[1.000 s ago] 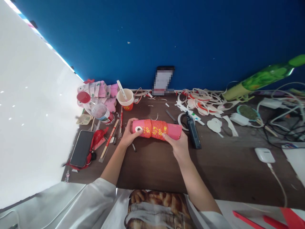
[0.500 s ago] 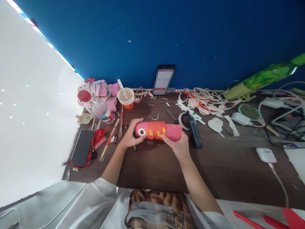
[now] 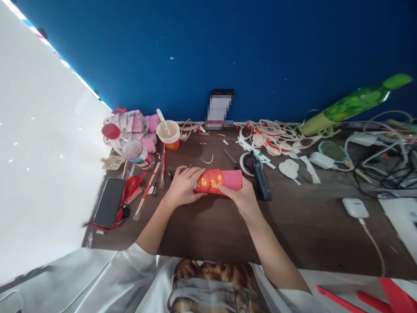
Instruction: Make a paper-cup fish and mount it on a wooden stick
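fingers (image 3: 189, 173) clasp roll (image 3: 233, 177), edge seemingly hidden, cup (image 3: 169, 139) apart

Red-capped bottle (image 3: 132, 150), paper cup (image 3: 168, 135), black phone (image 3: 110, 202), green bottle (image 3: 356, 104)

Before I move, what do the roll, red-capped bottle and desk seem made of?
Roll: probably paper or card, matte pink with crinkled red wrap. Bottle: likely plastic, clear and glossy. Desk: dark, faintly grained, low sheen; solid wood or laminate, can't tell.

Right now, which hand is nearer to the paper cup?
Left: the left hand sits on the near side of the paper cup; the right hand is farther off to the right, gripping the red roll.
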